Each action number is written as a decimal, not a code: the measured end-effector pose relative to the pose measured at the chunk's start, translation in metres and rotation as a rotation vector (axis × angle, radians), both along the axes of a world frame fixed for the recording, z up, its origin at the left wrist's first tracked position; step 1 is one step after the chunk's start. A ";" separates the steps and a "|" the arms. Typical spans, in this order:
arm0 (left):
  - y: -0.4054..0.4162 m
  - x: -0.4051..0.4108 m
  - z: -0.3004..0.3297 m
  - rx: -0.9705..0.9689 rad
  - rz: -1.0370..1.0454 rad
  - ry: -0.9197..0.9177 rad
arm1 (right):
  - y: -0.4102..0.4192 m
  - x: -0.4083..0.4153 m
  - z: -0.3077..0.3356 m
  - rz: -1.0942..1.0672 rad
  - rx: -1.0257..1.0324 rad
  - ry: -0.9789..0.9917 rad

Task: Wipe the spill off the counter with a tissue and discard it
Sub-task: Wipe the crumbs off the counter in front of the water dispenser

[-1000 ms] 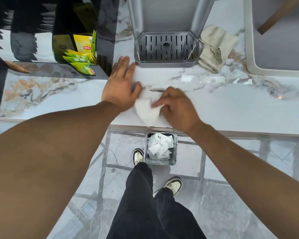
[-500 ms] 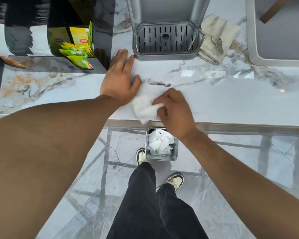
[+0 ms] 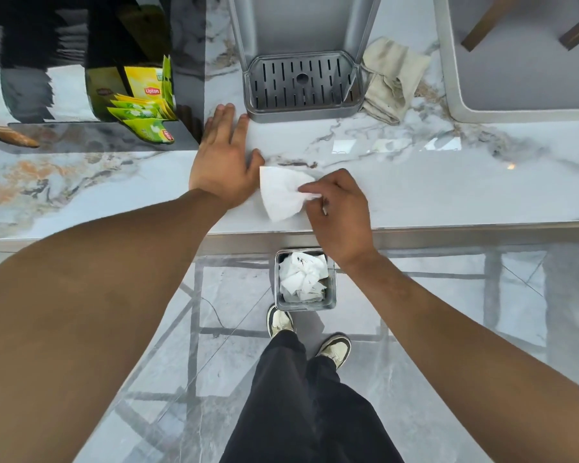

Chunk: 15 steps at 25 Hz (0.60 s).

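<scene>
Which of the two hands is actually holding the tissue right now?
The right hand: its fingertips pinch the white tissue near the counter edge. The left hand lies flat and open beside it, gripping nothing.

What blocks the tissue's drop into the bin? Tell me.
Nothing visible does. The right hand pinches the tissue near the counter edge, and the open bin, already holding crumpled tissues, sits on the floor just below that edge.

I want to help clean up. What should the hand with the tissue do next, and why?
Probably lift the tissue off the counter and toward the bin. The right hand already pinches it near the edge, and the bin sits just below.
</scene>
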<state>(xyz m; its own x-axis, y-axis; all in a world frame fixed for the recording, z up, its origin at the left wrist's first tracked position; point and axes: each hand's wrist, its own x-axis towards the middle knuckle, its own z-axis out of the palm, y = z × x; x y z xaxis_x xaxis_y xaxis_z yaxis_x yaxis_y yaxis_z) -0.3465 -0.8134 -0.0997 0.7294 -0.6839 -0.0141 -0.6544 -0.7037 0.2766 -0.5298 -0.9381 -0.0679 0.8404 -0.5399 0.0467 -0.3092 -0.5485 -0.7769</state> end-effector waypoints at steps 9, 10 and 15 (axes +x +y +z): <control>0.011 -0.004 0.000 -0.311 -0.043 0.012 | 0.006 0.053 -0.009 0.121 -0.023 0.007; 0.010 -0.004 0.000 -0.318 -0.081 -0.033 | 0.008 0.051 -0.010 0.116 0.001 -0.025; 0.008 -0.008 0.006 -0.229 -0.197 -0.183 | -0.005 0.048 -0.015 -0.109 -0.080 0.122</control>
